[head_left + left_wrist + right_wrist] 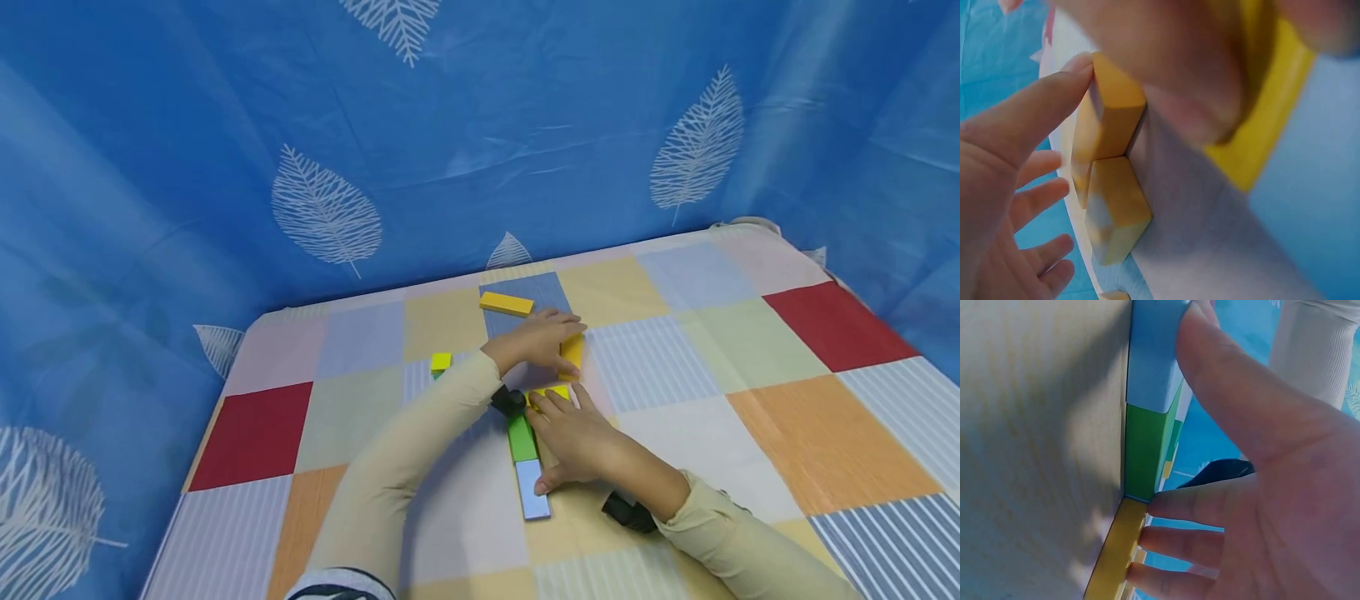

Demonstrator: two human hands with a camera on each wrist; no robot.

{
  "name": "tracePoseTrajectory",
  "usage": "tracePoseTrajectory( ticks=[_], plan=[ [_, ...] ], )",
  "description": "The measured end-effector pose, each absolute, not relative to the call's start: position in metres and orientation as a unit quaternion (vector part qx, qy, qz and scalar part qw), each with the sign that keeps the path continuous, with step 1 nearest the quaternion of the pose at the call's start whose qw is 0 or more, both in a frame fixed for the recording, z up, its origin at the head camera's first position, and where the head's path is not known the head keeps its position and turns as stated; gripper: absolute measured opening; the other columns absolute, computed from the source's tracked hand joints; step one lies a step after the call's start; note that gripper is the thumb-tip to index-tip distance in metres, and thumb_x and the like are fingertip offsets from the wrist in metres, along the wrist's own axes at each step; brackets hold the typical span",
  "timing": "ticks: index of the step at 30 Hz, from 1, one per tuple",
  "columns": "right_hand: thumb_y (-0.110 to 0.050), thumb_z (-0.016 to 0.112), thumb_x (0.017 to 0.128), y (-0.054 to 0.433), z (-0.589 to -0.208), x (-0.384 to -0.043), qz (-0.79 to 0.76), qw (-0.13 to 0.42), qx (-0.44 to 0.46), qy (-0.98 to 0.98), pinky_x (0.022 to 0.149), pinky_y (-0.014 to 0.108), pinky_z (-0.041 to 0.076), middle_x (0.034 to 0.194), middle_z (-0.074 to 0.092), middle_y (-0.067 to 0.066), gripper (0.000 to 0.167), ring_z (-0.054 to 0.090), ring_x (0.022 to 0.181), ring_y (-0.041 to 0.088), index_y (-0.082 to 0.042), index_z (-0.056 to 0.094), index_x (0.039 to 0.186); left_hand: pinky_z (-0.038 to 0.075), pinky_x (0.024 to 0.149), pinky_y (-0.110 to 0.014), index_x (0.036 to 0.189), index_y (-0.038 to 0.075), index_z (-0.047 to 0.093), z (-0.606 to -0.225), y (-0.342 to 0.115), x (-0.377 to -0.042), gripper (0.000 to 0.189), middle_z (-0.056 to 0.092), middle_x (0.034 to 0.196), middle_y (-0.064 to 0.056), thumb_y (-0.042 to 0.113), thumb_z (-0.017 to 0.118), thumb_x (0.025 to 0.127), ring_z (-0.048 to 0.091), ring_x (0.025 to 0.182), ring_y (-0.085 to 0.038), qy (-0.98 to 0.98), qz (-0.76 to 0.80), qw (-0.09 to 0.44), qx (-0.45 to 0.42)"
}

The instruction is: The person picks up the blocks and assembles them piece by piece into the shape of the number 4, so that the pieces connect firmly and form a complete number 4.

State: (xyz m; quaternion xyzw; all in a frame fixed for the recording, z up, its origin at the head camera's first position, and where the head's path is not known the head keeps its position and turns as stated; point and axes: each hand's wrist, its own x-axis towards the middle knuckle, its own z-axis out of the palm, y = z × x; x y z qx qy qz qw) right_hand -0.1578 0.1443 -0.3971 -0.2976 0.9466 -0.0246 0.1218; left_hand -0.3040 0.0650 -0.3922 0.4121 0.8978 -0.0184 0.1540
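Note:
In the head view my left hand point(536, 342) reaches over an orange-yellow block point(572, 354). The left wrist view has the thumb tip against the end of this block point(1119, 125), with the other fingers spread loosely beyond it. A second orange-yellow block point(1119, 212) stands right beside that one. My right hand point(577, 437) lies along a row of blocks, fingers extended. Its thumb rests on a light blue block point(533, 490), and its fingertips touch a bright yellow block point(555, 393). Between these lies a green block point(522, 439), end to end with the blue one.
Farther back, another orange-yellow block point(507, 304) lies on the patchwork cloth point(465, 533). A small yellow block point(441, 362) with green below it shows left of my left forearm. A blue leaf-patterned curtain point(480, 150) hangs behind the table.

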Motion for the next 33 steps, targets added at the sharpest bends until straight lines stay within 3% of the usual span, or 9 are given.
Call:
tracePoseTrajectory(
  ticks=[13,19,26,33],
  plan=[
    [-0.067,0.064,0.064,0.141,-0.396,-0.158,-0.013,0.118,-0.300,0.946,0.106,0.061,0.011,0.145,0.032,0.015,0.100,0.033,0.132,0.034,-0.002,0.040,0.136,0.011,0.111,-0.053,0.144,0.019,0.028,-0.393,0.061,-0.305,0.085,0.024,0.151,0.001,0.061,0.058,0.077,0.016,0.140,-0.032,0.893,-0.072,0.162,0.413],
    [-0.065,0.066,0.063,0.142,-0.395,-0.158,-0.024,0.132,-0.290,0.948,0.105,0.062,0.014,0.145,0.031,0.015,0.101,0.030,0.133,0.034,-0.002,0.039,0.136,0.010,0.114,-0.045,0.142,0.017,0.033,-0.395,0.050,-0.312,0.083,0.030,0.148,0.000,0.058,0.062,0.076,0.020,0.139,-0.027,0.901,-0.047,0.158,0.402],
    [-0.065,0.066,0.064,0.140,-0.395,-0.160,-0.026,0.139,-0.293,0.946,0.105,0.063,0.012,0.146,0.031,0.017,0.101,0.029,0.134,0.036,-0.001,0.038,0.137,0.016,0.113,-0.040,0.142,0.017,0.033,-0.402,0.026,-0.315,0.086,0.030,0.148,-0.001,0.058,0.064,0.074,0.020,0.139,-0.023,0.911,-0.005,0.165,0.379],
    [-0.063,0.067,0.063,0.141,-0.394,-0.161,-0.038,0.136,-0.295,0.945,0.104,0.064,0.011,0.145,0.031,0.018,0.100,0.029,0.133,0.039,0.000,0.038,0.136,0.020,0.111,-0.044,0.142,0.017,0.033,-0.405,-0.001,-0.312,0.086,0.031,0.148,-0.002,0.057,0.066,0.073,0.024,0.137,-0.023,0.918,0.039,0.163,0.359]
  ],
)
